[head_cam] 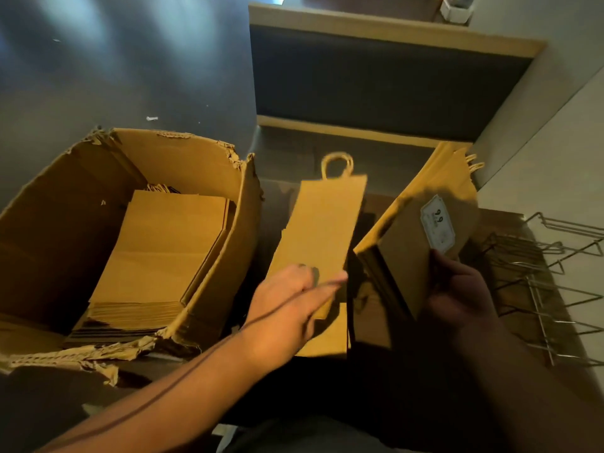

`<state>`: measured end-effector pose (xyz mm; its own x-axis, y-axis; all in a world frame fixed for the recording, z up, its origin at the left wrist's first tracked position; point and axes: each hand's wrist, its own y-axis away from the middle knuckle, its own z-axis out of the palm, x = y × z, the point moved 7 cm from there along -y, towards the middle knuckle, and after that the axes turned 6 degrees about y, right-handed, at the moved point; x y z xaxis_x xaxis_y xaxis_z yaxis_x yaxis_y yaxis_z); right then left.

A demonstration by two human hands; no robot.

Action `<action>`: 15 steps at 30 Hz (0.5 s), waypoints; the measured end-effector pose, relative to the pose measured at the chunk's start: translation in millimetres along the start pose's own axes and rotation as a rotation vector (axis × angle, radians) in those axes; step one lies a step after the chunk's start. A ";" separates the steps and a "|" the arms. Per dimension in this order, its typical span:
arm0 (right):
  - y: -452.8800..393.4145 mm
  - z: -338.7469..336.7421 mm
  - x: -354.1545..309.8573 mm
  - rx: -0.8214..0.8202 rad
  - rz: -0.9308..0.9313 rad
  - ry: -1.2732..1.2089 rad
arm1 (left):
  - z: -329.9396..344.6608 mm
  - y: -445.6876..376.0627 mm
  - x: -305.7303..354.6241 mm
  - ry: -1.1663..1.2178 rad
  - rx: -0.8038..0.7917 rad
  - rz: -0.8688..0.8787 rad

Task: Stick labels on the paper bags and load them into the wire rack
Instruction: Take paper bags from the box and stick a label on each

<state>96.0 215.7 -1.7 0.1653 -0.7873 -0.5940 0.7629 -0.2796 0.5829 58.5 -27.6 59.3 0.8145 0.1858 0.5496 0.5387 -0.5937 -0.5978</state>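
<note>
My left hand [287, 308] pinches the lower end of a single flat brown paper bag [322, 223], whose twisted handle points away from me. My right hand [457, 289] grips a thick stack of flat bags [405, 253] tilted on edge. The top bag of that stack carries a white label [437, 223] with dark print. A silver wire rack [549, 282] stands at the right, just beyond my right hand, and its slots hold no bags that I can see.
A torn cardboard box [209, 282] at the left holds a pile of flat brown bags [160, 253]. Dark floor lies behind it. A wood-edged step or shelf [385, 34] runs across the back. A pale counter [555, 188] borders the rack.
</note>
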 end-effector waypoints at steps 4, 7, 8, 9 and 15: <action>4.3 -4.7 -1.2 -0.006 -0.013 -0.023 | 51.5 15.9 -22.0 -0.216 -0.264 -0.039; 5.0 -8.7 2.8 -0.010 0.013 -0.027 | 91.8 35.9 -47.3 -0.340 -0.708 -0.289; 4.8 -9.9 4.2 -0.012 0.023 -0.017 | 101.8 43.1 -53.4 -0.342 -0.812 -0.359; 4.7 -10.9 6.1 -0.013 0.035 -0.007 | 108.1 47.5 -56.5 -0.316 -0.858 -0.405; -1.5 -16.0 22.9 -0.050 0.123 -0.030 | 101.4 51.8 -65.1 0.192 -0.636 -0.735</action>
<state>108.6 206.8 -25.0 0.2409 -0.8302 -0.5027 0.7685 -0.1532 0.6212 55.2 9.0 -66.7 0.2449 0.5798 0.7771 0.6347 -0.7018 0.3236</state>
